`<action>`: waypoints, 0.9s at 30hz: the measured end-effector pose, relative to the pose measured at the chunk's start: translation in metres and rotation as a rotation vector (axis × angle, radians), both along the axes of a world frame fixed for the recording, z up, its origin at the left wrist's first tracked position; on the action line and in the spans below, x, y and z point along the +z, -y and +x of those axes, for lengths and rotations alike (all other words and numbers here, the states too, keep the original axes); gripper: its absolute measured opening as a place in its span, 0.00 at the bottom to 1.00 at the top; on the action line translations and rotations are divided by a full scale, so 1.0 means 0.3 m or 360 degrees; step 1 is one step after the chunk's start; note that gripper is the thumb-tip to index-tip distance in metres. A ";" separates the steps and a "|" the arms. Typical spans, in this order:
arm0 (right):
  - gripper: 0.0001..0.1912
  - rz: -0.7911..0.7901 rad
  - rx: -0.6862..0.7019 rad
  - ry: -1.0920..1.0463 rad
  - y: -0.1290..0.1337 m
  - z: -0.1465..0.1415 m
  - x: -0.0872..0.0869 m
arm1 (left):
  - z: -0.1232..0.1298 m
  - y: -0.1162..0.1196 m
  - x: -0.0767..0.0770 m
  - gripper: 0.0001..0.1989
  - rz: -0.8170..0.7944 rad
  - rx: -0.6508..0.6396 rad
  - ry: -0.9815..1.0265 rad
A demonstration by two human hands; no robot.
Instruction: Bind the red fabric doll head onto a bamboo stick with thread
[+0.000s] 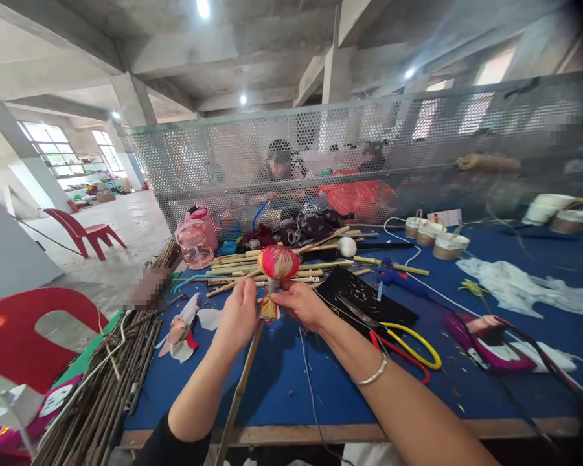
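A stick [240, 395] slants up from below the table edge, topped by a ball [278, 262] wrapped in red and tan material. Under the ball is a greyish band, and lower down a patch of yellow and pink cloth [268, 309]. My right hand [298, 304], with a silver bangle on its wrist, pinches the stick's neck between thumb and fingers. Just left of it, my left hand [241, 307] is closed, fingertips pressed together; what they hold, if anything, is hidden. Fabric scraps [181, 330] lie left of my left hand.
Scissors [393, 336] with red and yellow handles lie right, by a black cloth [369, 294] and blue glue gun [403, 279]. Cut sticks [233, 262] and a pink jug [194, 243] are behind. Long twigs [111, 382] line the left side. People sit beyond a perforated screen [199, 155].
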State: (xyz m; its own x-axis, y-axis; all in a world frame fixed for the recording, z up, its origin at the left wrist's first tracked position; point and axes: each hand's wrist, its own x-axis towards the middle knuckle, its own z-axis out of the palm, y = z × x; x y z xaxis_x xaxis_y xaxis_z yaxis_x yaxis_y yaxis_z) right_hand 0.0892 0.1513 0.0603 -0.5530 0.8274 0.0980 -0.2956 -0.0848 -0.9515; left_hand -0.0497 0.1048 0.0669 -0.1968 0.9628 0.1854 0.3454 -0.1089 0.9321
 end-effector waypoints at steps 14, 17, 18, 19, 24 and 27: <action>0.17 0.0453 -0.0196 0.0349 0.042 0.029 0.045 | -0.015 0.102 -0.018 0.19 -0.0104 -0.0033 0.0455; 0.19 0.0327 -0.0156 0.0256 0.043 0.033 0.039 | -0.018 0.124 0.013 0.21 -0.0181 -0.0184 0.0686; 0.20 0.0277 -0.0125 0.0223 0.042 0.031 0.032 | -0.017 0.134 0.027 0.22 -0.0212 -0.0254 0.0765; 0.21 0.0232 -0.0085 0.0185 0.041 0.027 0.025 | -0.018 0.143 0.041 0.22 -0.0247 -0.0336 0.0849; 0.21 0.0177 0.0158 -0.0008 0.047 0.009 0.005 | -0.050 0.153 0.046 0.25 -0.0629 -0.0932 0.1249; 0.21 0.0273 0.0313 -0.0005 0.050 0.014 0.003 | -0.062 0.123 -0.018 0.23 -0.1028 -0.1254 0.1482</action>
State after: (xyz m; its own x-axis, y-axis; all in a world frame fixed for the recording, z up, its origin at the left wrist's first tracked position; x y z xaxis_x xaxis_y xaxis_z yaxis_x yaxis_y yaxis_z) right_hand 0.0934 0.1363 0.0610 -0.7010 0.6751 0.2298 -0.2926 0.0216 -0.9560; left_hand -0.0683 0.0680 0.0614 0.6311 0.7405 -0.2309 -0.3777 0.5534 0.7423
